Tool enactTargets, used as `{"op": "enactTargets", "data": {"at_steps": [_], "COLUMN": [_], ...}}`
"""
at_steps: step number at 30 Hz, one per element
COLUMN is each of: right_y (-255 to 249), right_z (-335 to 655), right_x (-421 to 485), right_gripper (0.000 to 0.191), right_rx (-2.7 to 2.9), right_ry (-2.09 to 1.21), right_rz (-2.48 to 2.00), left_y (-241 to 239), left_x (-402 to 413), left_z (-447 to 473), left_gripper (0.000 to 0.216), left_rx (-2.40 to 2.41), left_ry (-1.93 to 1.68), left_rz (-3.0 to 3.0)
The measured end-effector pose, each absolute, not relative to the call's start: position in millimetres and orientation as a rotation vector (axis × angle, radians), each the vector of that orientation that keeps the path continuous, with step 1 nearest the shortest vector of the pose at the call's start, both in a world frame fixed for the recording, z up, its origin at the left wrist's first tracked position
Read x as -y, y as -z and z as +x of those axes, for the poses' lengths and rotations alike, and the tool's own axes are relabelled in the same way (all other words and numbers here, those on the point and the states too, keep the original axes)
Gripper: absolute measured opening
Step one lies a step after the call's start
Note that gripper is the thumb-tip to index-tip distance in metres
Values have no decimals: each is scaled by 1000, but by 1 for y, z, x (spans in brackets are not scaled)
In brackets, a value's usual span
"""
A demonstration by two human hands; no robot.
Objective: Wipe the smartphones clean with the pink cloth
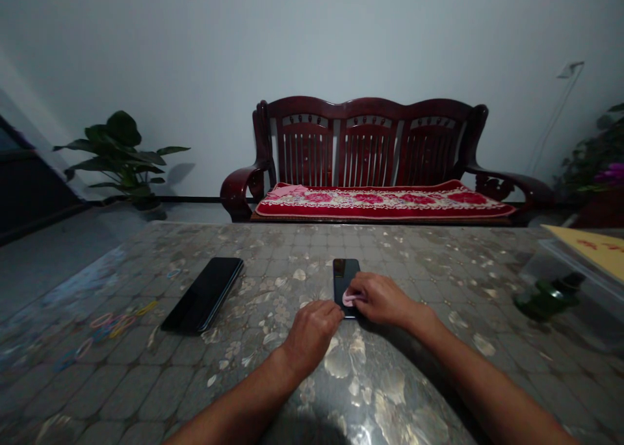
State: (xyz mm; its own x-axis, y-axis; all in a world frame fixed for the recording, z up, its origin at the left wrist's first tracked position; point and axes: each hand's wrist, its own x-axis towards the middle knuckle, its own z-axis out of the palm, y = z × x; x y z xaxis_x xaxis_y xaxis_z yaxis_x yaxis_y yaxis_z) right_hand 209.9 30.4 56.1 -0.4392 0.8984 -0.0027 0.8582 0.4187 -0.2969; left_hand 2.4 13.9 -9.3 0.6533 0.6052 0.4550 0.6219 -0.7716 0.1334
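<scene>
A small black phone (344, 275) lies flat on the patterned table (302, 367), screen up. My right hand (380, 297) rests on its near half, fingers pinched on a small pink cloth (350, 297) that presses on the screen. My left hand (312, 331) sits curled at the phone's near left corner, fingertips touching its edge. A larger black phone (203, 293) lies apart to the left, untouched.
Several coloured rubber bands (114, 325) lie at the table's left. A green bottle (548, 297) lies near a clear box with a yellow sheet (592, 247) at the right. Behind the table stand a red wooden bench (370, 165) and a potted plant (121, 156).
</scene>
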Motion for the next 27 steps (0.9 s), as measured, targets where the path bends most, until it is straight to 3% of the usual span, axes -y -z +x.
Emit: {"op": "enactTargets", "data": {"at_steps": [19,27], "right_y": [-50,-37], "right_z": [209,219], "right_x": [-16,-23], "right_gripper": [23,18], "right_rx": [2357,2090], "right_ry": [-315,-676], "right_rz": [-1640,-1364], "left_y": [10,-3], "left_x": [-15,-13], "left_z": [2,1], "left_gripper": [8,7], "left_rx": [1112,1245], "left_ry": [740,692], "left_rz": [-2857,-2945]}}
